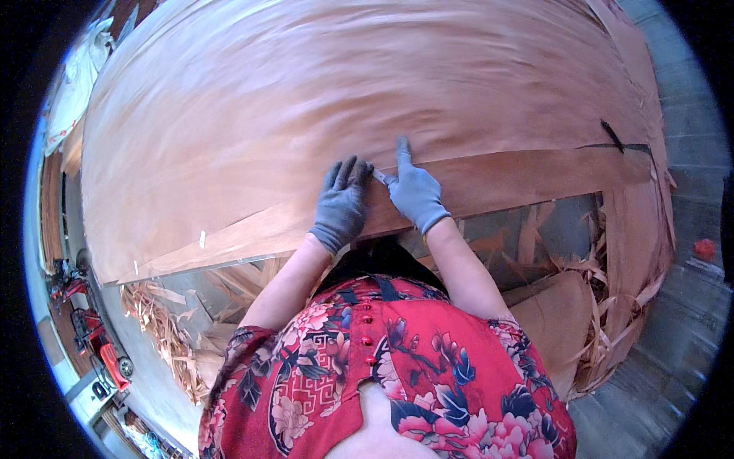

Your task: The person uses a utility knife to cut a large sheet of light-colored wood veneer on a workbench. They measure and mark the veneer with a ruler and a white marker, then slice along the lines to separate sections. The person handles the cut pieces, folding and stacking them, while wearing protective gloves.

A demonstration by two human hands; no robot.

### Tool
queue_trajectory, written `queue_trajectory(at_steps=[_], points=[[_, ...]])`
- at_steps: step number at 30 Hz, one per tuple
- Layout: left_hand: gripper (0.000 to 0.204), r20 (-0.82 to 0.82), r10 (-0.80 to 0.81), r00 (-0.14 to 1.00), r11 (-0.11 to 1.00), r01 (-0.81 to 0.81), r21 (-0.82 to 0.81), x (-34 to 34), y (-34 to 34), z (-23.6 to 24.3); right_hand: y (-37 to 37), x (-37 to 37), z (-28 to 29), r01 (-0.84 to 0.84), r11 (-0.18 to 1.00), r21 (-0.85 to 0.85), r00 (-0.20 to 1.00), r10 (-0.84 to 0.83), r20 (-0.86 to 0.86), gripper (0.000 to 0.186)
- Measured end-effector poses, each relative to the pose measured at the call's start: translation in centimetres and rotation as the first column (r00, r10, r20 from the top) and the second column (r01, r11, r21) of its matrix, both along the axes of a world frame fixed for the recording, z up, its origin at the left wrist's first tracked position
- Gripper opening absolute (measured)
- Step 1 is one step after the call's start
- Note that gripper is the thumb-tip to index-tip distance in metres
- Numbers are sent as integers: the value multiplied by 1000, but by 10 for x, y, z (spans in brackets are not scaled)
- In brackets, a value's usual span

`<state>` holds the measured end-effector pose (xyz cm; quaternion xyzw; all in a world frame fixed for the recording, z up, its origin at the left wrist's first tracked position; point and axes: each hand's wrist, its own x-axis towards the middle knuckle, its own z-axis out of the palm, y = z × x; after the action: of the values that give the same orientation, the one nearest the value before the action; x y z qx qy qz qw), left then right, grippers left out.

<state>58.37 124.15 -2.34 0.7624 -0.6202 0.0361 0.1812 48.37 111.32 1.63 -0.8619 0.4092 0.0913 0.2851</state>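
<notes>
Two grey-gloved hands on one veneer sheet (321,99): left hand (341,203) spread flat, right hand (415,191) pinching one small blade (380,177)

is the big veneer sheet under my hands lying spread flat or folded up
Spread flat: the veneer sheet lies open across the whole surface, left hand and right hand pressing its near edge.

The scene was lit evenly by soft daylight, and no hard glare was seen on the large veneer sheet (344,99), which was rendered in a warm reddish tone. A brighter, bluish wash was noted along the left rim. Soft shadows were cast under the sheet's near edge. Strong fisheye bending was seen toward the rim, with black corners around the round picture. Fine detail was slightly softened throughout, most at the edges.
</notes>
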Motion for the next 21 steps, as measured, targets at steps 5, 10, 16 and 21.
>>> queue_trajectory(at_steps=[5, 10, 16, 21], points=[[55, -36, 35, 999, 974, -42, -222, 8, -44, -5, -1, -8, -7, 38, 999, 39, 997, -41, 66, 81], [71, -50, 40, 998, 982, -48, -183, 8, -82, -19, -9, -17, -8, 13, 995, 95, 998, -19, 58, 80], [70, 16, 49, 999, 997, -48, -68, 9, -88, -24, -56, -21, 1, -214, 977, -25, 977, 214, -7, 76], [82, -31, 25, 999, 999, -26, -20, 7, -89, -18, -121, -105, 26, 240, 966, 101, 912, -260, 319, 68]])
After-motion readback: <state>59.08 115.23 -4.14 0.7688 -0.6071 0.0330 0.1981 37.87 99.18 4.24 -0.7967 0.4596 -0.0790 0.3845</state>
